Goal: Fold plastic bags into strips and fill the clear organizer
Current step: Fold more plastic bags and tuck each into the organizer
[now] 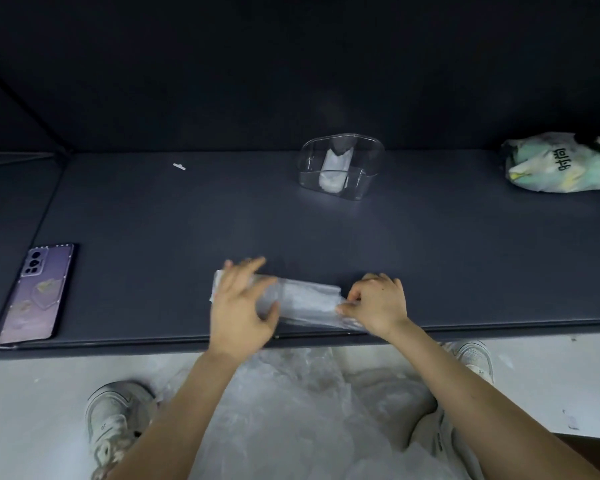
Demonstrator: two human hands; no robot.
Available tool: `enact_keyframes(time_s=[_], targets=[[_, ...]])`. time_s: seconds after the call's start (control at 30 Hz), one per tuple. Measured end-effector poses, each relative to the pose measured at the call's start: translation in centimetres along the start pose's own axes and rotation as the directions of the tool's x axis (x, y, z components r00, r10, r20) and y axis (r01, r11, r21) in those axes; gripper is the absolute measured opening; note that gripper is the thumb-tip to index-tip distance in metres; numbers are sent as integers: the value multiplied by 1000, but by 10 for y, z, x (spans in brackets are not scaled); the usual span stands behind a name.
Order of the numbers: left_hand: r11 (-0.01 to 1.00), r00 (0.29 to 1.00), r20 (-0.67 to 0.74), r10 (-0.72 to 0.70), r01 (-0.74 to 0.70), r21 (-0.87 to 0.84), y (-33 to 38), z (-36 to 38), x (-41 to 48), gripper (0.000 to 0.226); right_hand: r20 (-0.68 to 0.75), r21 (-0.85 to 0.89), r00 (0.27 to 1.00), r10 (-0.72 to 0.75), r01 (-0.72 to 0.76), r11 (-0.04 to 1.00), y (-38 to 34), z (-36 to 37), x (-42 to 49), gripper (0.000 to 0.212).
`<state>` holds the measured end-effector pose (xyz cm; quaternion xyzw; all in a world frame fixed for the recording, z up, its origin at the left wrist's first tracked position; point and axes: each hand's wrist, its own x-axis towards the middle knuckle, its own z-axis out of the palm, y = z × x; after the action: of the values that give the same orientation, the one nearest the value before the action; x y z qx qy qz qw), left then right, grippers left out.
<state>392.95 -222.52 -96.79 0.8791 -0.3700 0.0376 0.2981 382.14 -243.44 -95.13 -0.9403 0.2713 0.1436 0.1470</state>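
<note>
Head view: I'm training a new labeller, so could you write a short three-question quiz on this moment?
1. True or false: the clear organizer is empty.
2. Which hand pinches the end of the plastic bag on the table? A) left hand B) right hand
3. Fill in: the purple phone lies to the person's ____.
Key: 1 false, one folded strip is inside; 2 B; 3 left.
</note>
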Motion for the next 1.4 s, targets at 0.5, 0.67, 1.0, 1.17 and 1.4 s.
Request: enact_keyframes(time_s=[0.5, 0.67, 1.0, 1.17, 1.4], targets=[[890, 983, 134, -128, 173, -422, 28, 37, -28, 32, 496, 837, 867, -41, -465, 288, -19, -36, -28, 13], [484, 821, 316, -476, 545, -685, 41, 22, -15, 30, 441, 895, 897, -23, -442, -58, -14, -48, -7, 27], [231, 770, 447, -456, 588, -775, 32, 11, -8, 16, 207, 953, 978, 0, -202, 228, -60, 0, -2, 8], [220, 770, 497, -400, 607, -764, 23, 6, -13, 39, 236, 971, 969, -79, -238, -22, -55, 8, -3, 15], [169, 739, 574, -353, 654, -737, 20, 2, -14, 49, 322, 937, 942, -94, -304, 171, -62, 6, 2, 13]])
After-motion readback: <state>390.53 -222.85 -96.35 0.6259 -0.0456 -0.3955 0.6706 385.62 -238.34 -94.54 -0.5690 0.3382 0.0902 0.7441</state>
